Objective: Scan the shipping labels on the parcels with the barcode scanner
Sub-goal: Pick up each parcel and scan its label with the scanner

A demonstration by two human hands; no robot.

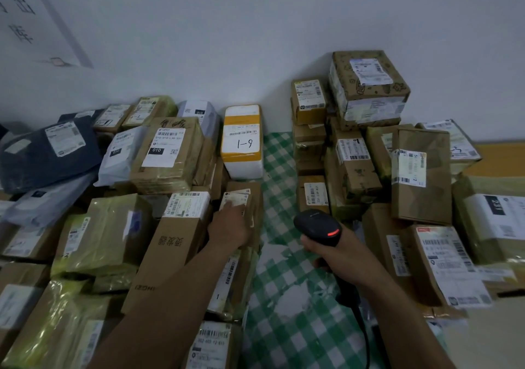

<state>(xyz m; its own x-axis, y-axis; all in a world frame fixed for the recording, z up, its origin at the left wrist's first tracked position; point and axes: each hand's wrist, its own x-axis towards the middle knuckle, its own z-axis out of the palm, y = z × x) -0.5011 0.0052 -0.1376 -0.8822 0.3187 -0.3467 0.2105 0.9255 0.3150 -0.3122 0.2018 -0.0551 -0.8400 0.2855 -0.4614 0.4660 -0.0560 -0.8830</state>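
Barcode scanner (317, 226) sits gripped in my right hand (333, 255) over the table (284, 272); my left hand (231, 228) lies on a brown parcel (254, 198), whether it grips I cannot tell. Next I should aim at its label (236, 198)

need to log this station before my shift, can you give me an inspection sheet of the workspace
surface: green checked cloth, worn white in patches
job's things: barcode scanner, red light on; labelled parcels heaped left and right
clutter: nothing seen
hands: left hand rests on a brown parcel, fingers' grip unclear; right hand grips the scanner
cables: black cable trails from the scanner handle
surroundings: white wall, printed sheet at left
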